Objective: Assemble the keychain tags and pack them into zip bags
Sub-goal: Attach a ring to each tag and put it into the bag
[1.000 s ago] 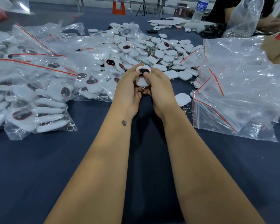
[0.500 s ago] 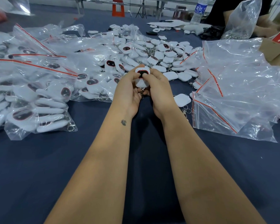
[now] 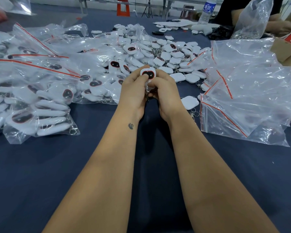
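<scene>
A white keychain tag (image 3: pixel 148 74) with a dark, red-rimmed oval face is held upright between both hands above the dark blue table (image 3: pixel 40 165). My left hand (image 3: pixel 133 93) grips its left side with thumb and fingers curled round it. My right hand (image 3: pixel 165 93) pinches its lower part, where a metal ring and chain hang hidden between the palms. A heap of loose white tags (image 3: pixel 168 54) lies just beyond the hands. One loose tag (image 3: pixel 189 102) with a key ring lies right of my right wrist.
Filled zip bags (image 3: pixel 37 101) with red seal strips cover the left side. Empty clear zip bags (image 3: pixel 245 91) pile up on the right. A cardboard box (image 3: pixel 287 47), a water bottle (image 3: pixel 207 10) and another person's arm (image 3: pixel 282 26) are at the far right.
The tag has been turned up so its dark face shows more fully above my fingers. Both hands stay together in the same spot.
</scene>
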